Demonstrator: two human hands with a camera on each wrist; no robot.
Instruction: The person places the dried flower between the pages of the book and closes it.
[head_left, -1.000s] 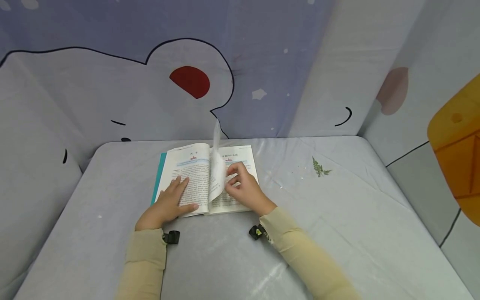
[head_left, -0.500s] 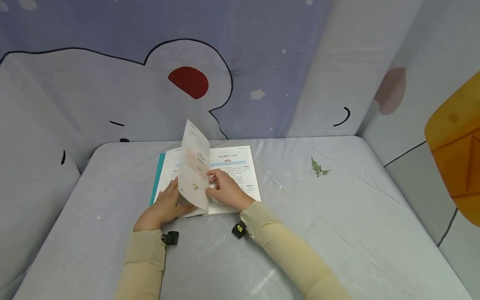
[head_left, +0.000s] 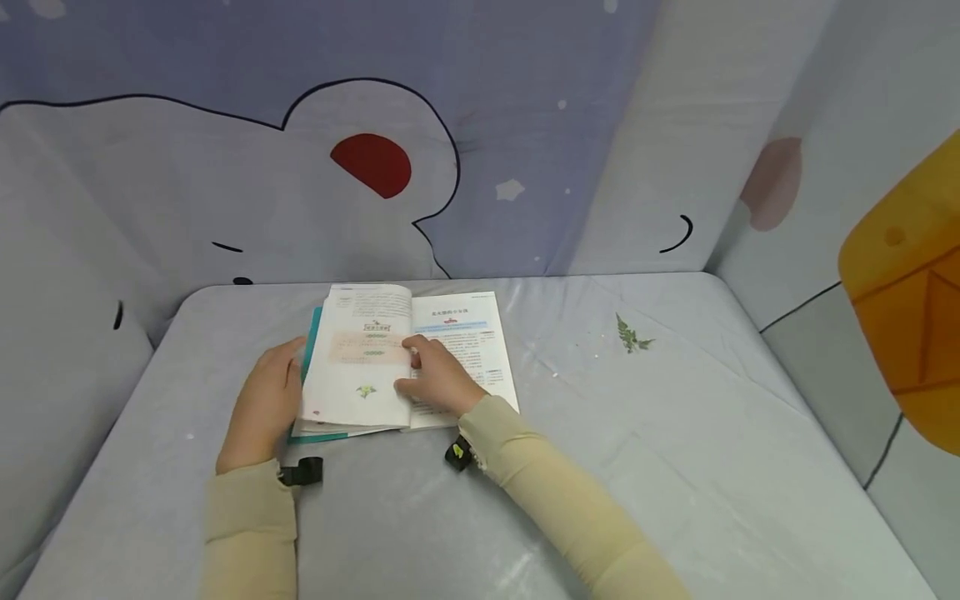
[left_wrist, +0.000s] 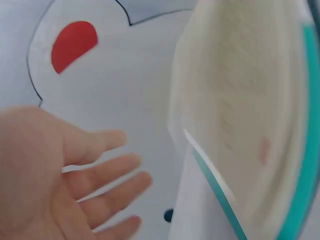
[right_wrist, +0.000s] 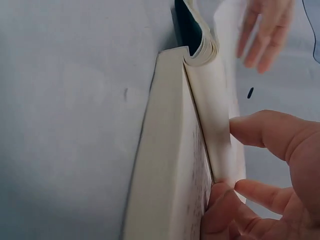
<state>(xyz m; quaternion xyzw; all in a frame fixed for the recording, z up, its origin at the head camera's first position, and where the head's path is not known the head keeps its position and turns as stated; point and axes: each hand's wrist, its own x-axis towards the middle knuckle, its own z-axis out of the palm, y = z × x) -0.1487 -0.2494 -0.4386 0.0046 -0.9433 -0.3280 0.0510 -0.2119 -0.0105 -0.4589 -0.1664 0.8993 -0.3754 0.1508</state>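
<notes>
An open book [head_left: 468, 342] with a teal cover [head_left: 318, 437] lies on the table in the head view. Its left page [head_left: 352, 383] carries a pink text block and a small flower print. My left hand [head_left: 258, 404] is beside the book's left edge; in the left wrist view its fingers [left_wrist: 112, 192] are spread, apart from the pages. With thumb and fingertips, my right hand [head_left: 442, 379] touches the left page near the gutter. In the right wrist view its thumb [right_wrist: 260, 130] lies against the curved page [right_wrist: 212, 110], while other fingers are bent by the gutter.
A green fern-like sprig [head_left: 632, 335] lies on the pale cloth-covered table [head_left: 675, 467], right of the book, with small white specks nearby. A printed fabric backdrop [head_left: 525, 125] stands behind the table, and an orange print [head_left: 907, 300] shows on the right side.
The upright page has gone over from right to left and lies on the left side. My left hand has slid off the page to the book's left edge. My right hand has moved left.
</notes>
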